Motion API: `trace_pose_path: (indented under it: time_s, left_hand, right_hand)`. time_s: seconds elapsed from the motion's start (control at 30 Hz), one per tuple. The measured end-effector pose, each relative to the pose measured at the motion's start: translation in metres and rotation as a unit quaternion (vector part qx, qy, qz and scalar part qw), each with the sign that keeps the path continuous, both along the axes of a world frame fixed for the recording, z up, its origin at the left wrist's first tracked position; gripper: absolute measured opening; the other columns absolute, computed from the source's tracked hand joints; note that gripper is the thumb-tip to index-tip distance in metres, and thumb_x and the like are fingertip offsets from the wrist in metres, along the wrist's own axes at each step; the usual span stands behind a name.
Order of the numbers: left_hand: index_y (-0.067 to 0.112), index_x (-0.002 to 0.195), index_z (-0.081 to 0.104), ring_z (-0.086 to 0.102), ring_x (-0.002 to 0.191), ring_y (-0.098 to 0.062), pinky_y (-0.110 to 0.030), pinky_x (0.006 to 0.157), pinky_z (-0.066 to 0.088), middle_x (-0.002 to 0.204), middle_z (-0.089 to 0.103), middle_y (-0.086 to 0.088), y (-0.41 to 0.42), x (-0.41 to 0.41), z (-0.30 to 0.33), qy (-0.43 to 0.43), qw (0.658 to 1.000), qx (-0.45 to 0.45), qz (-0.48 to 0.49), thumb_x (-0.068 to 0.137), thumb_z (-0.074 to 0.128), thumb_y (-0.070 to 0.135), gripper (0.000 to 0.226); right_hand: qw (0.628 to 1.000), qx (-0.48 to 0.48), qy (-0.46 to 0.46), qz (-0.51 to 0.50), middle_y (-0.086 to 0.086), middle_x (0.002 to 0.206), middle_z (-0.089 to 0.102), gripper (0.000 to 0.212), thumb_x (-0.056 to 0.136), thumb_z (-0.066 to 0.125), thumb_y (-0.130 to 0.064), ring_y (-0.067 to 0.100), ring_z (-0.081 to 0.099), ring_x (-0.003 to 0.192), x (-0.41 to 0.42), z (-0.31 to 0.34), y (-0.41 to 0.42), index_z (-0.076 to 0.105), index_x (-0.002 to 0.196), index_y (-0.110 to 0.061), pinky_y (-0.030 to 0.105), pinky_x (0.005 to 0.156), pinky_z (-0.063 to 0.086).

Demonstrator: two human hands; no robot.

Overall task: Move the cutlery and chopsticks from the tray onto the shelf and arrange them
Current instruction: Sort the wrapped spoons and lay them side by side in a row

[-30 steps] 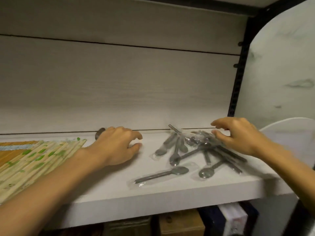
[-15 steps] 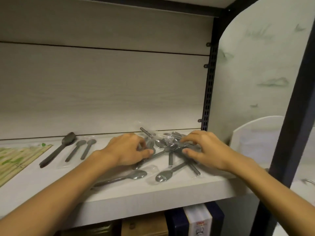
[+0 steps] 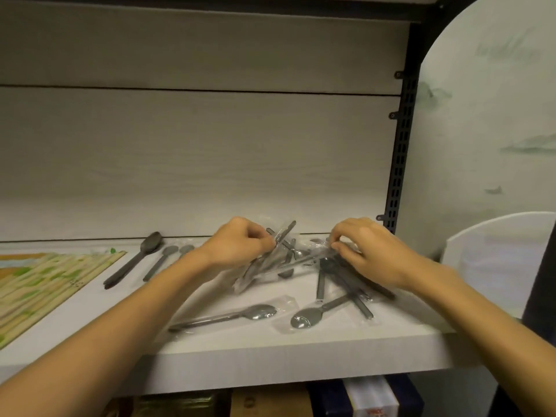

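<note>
Fingers (image 3: 264, 242) now pinch wrapped spoons (image 3: 264, 263) | left hand (image 3: 237, 242) raised them

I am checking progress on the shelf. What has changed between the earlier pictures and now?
The left hand left the bare shelf, moved right into the pile of wrapped spoons, and now pinches a wrapped bundle, lifting it. The right hand stayed on the pile and now pinches a wrapper. The two wrapped spoons in front, the three spoons laid out on the left and the chopsticks stayed put.
</note>
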State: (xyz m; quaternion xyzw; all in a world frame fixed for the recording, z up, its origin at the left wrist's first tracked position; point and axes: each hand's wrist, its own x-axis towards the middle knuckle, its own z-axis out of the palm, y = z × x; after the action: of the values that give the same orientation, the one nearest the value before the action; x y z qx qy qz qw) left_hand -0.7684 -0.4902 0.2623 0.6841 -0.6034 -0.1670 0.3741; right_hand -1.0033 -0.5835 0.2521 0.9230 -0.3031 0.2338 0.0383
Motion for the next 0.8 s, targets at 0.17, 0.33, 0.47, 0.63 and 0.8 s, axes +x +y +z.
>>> trace_pose_path:
  time_s: [0.17,0.33,0.47,0.63,0.8]
  left_hand:
    - [0.014,0.085,0.071,0.058,0.063,-0.015,-0.021,0.049,0.037,0.078,0.071,-0.004,0.011,0.022,0.010,0.074,0.997,-0.027,0.006,0.090,0.058,0.016,0.014]
    - [0.020,0.113,0.057,0.058,0.055,-0.014,-0.024,0.047,0.041,0.080,0.066,-0.005,0.024,0.061,0.010,0.111,0.991,-0.059,0.038,0.094,0.056,0.017,0.019]
    - [0.019,0.122,0.052,0.051,0.058,-0.015,-0.021,0.043,0.040,0.078,0.061,-0.001,0.040,0.085,0.008,0.112,0.991,-0.056,0.040,0.094,0.059,0.023,0.029]
    - [0.012,0.120,0.052,0.060,0.060,-0.015,-0.023,0.043,0.044,0.087,0.072,-0.009,0.055,0.115,0.011,0.154,0.982,-0.089,0.065,0.090,0.064,0.013,0.032]
    - [0.006,0.102,0.061,0.068,0.069,-0.015,-0.024,0.058,0.051,0.080,0.072,-0.003,0.059,0.140,0.014,0.185,0.967,-0.158,0.081,0.083,0.063,-0.006,0.022]
  right_hand:
    - [0.996,0.070,-0.051,0.016,-0.006,0.087,0.066,0.011,0.099,0.045,-0.030,0.009,0.061,0.082,0.014,0.020,0.006,0.055,0.095,-0.029,0.026,0.073,0.049]
    - [0.974,0.162,-0.145,0.061,0.005,0.076,0.066,0.019,0.100,0.047,-0.021,0.012,0.057,0.066,0.047,0.028,0.024,0.065,0.099,-0.014,0.023,0.062,0.043]
    - [0.934,0.291,-0.187,0.090,0.013,0.075,0.055,0.017,0.097,0.050,-0.013,0.023,0.047,0.068,0.074,0.026,0.032,0.065,0.103,-0.006,0.033,0.057,0.040]
    - [0.903,0.333,-0.254,0.096,0.011,0.080,0.058,0.023,0.083,0.071,-0.002,0.025,0.052,0.070,0.105,0.031,0.039,0.067,0.103,-0.012,0.026,0.049,0.043]
    - [0.852,0.372,-0.361,0.073,0.002,0.073,0.066,0.019,0.075,0.079,-0.006,0.014,0.062,0.064,0.140,0.045,0.043,0.066,0.087,-0.014,0.022,0.053,0.045]
